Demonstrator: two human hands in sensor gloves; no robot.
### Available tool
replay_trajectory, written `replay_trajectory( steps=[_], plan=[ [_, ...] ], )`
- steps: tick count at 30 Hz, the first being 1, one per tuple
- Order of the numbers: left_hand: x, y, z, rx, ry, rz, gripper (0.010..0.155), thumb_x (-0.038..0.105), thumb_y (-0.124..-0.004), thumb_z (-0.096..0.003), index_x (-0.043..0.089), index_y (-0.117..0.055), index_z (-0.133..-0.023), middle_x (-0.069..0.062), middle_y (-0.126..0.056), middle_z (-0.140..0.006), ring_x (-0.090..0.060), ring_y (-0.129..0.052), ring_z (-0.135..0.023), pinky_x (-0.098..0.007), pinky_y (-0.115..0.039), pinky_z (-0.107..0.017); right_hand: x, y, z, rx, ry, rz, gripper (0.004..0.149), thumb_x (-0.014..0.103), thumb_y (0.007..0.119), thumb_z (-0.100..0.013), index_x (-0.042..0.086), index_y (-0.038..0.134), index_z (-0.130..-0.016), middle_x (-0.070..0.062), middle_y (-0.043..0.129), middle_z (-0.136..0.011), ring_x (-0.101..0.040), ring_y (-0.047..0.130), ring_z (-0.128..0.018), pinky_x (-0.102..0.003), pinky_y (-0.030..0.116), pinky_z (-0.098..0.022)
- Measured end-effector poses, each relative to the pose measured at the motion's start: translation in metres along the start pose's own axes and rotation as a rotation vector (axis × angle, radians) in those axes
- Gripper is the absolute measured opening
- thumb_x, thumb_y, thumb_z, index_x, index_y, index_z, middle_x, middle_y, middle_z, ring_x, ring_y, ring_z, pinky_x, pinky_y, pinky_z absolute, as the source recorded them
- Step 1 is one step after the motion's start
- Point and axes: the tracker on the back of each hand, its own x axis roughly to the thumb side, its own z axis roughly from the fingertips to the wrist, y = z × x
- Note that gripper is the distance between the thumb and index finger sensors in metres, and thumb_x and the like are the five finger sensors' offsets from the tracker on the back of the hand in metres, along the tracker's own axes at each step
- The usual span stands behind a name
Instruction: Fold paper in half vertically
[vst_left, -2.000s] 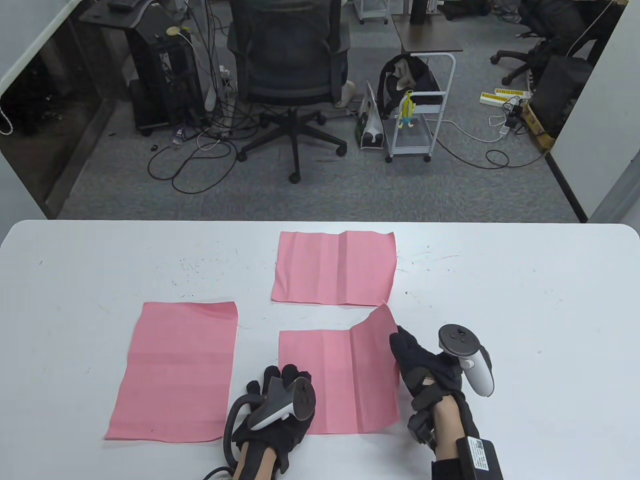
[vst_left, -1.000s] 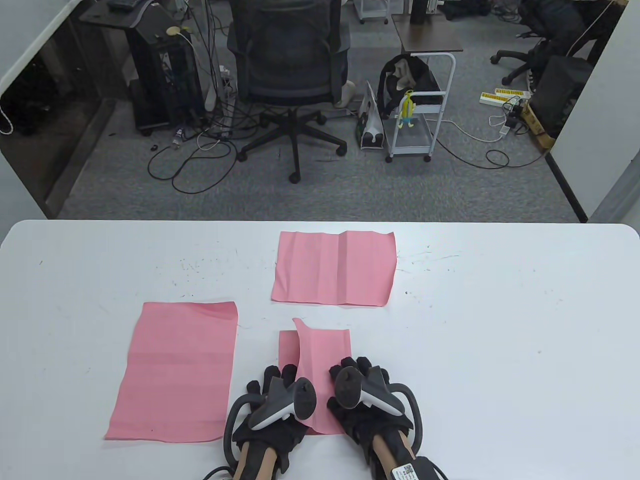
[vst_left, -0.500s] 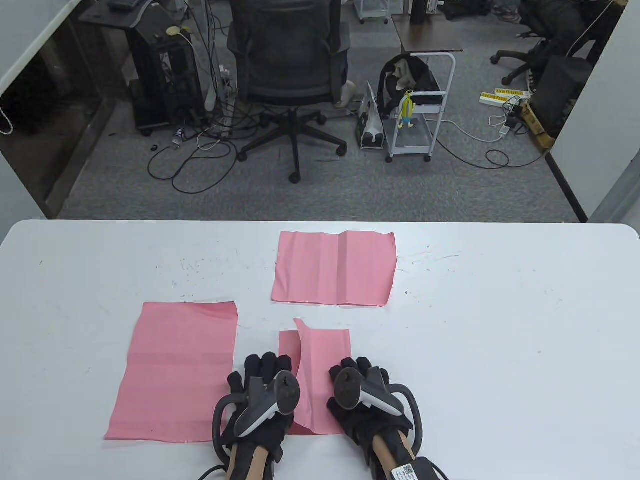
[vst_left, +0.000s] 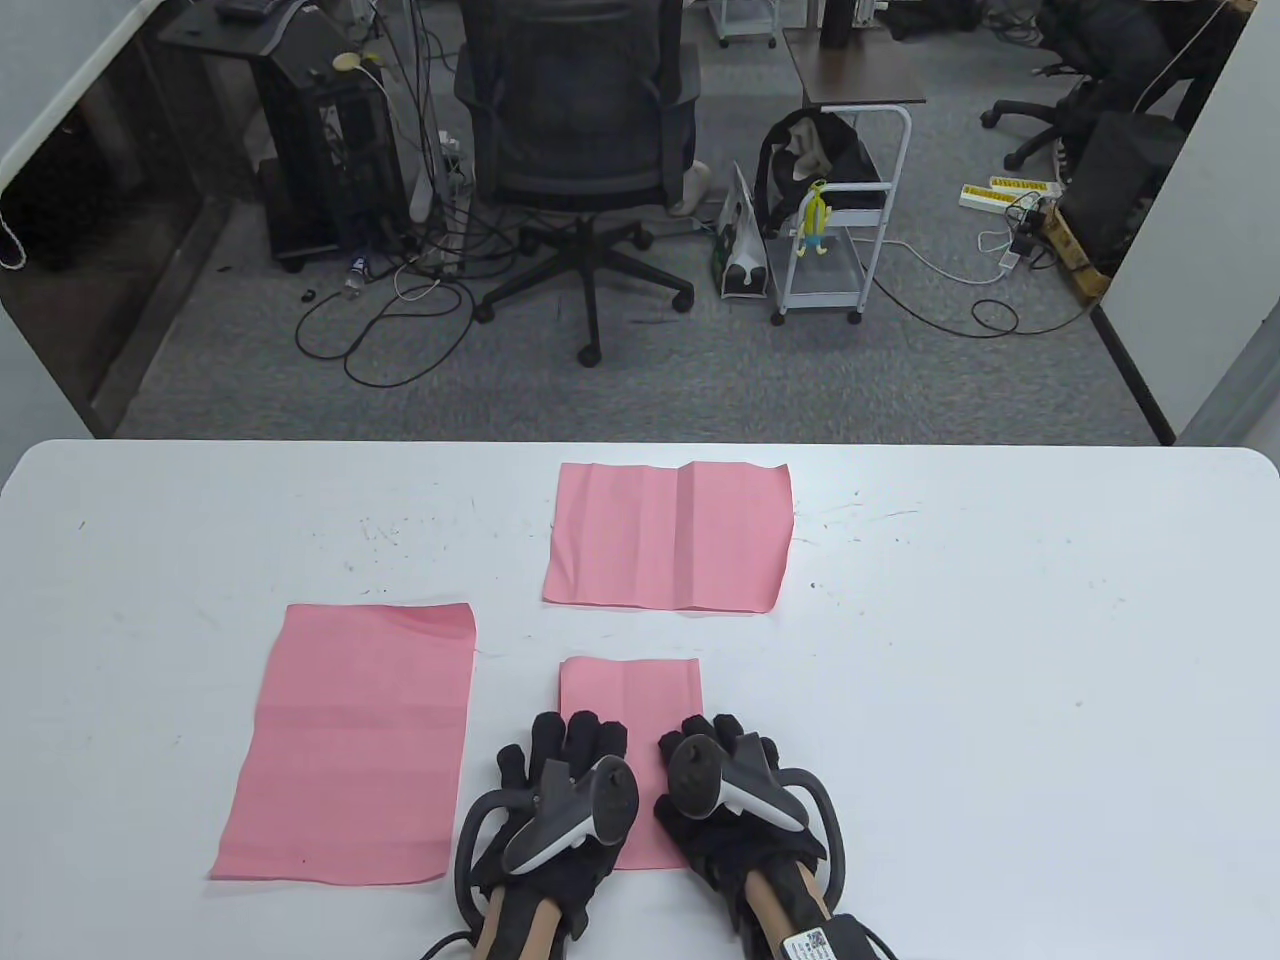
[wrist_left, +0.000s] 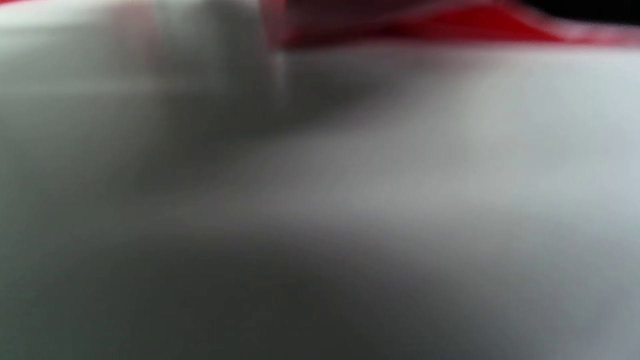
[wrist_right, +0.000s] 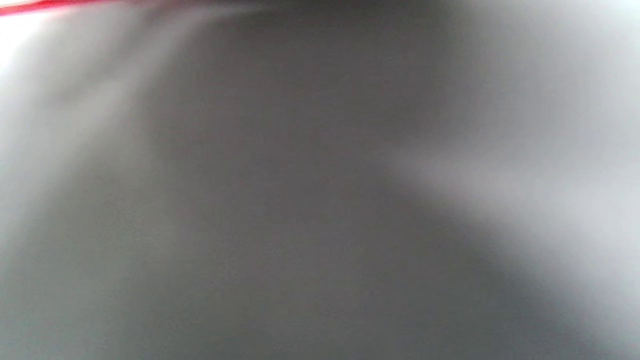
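Table view. A folded pink paper (vst_left: 630, 690) lay flat on the white bench (vst_left: 1000, 650), near its front edge and about midway across, as a narrow upright rectangle with its layers closed on one another. The left hand (vst_left: 560, 790) and the right hand (vst_left: 725, 790), each in a black glove with a tracker on its back, rested side by side on the near half of that paper. Each grip was spread: the fingers lay straight and flat, pressing the sheet down and pinching nothing. A larger pink sheet (vst_left: 350, 740) lay flat to the left, apart from the folded paper. A creased pink sheet (vst_left: 670, 535) lay farther back. An office chair (vst_left: 580, 130) and a white cart (vst_left: 840, 220) stood on the floor beyond. Both wrist views were too blurred to read, showing only grey surface and a red streak along the top edge.
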Motion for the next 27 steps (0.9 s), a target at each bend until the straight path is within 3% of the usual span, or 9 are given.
replay_trajectory(
  steps=[4,16,19,22,27],
  plan=[
    [-0.006,-0.007,-0.006,-0.105,-0.015,0.071,0.073,0.055,-0.037,-0.0594,0.027,-0.005,-0.119,-0.007,0.001,-0.126,-0.046,-0.004,-0.115,-0.073,-0.019,-0.08,0.0,0.0,0.0,0.003,0.0,0.0,0.069,0.055,0.051,-0.047,0.034,0.019,-0.104,0.001,0.011,-0.113,-0.033,0.012,-0.106,-0.061,0.019,-0.074],
    [-0.007,-0.008,-0.006,-0.111,-0.014,0.056,0.074,0.055,-0.035,-0.0594,0.026,-0.001,-0.118,-0.008,0.003,-0.125,-0.047,-0.001,-0.114,-0.074,-0.017,-0.079,0.003,-0.003,0.002,-0.02,0.012,0.033,0.069,0.055,0.053,-0.047,0.034,0.021,-0.104,0.0,0.015,-0.114,-0.033,0.017,-0.107,-0.061,0.024,-0.075],
    [-0.007,-0.008,-0.006,-0.112,-0.014,0.057,0.074,0.055,-0.035,-0.0594,0.026,-0.001,-0.118,-0.008,0.003,-0.125,-0.047,-0.001,-0.114,-0.074,-0.017,-0.079,0.005,-0.014,0.013,-0.106,0.0,0.013,0.069,0.055,0.055,-0.047,0.032,0.025,-0.105,-0.001,0.022,-0.115,-0.034,0.025,-0.108,-0.062,0.03,-0.075],
    [-0.007,-0.008,-0.006,-0.113,-0.014,0.055,0.074,0.055,-0.035,-0.0594,0.026,-0.001,-0.118,-0.008,0.004,-0.125,-0.047,-0.001,-0.114,-0.074,-0.017,-0.079,0.011,-0.021,0.027,-0.217,-0.019,-0.007,0.064,0.052,0.058,-0.047,0.028,0.044,-0.104,-0.006,0.045,-0.113,-0.036,0.051,-0.104,-0.06,0.047,-0.073],
    [-0.007,-0.008,-0.005,-0.115,-0.013,0.055,0.074,0.055,-0.035,-0.0593,0.026,-0.001,-0.118,-0.008,0.004,-0.125,-0.047,-0.001,-0.114,-0.074,-0.017,-0.079,0.023,-0.02,0.031,-0.188,0.008,0.08,0.058,0.053,0.06,-0.047,0.027,0.061,-0.099,-0.004,0.067,-0.106,-0.032,0.072,-0.097,-0.054,0.061,-0.07]
  ],
)
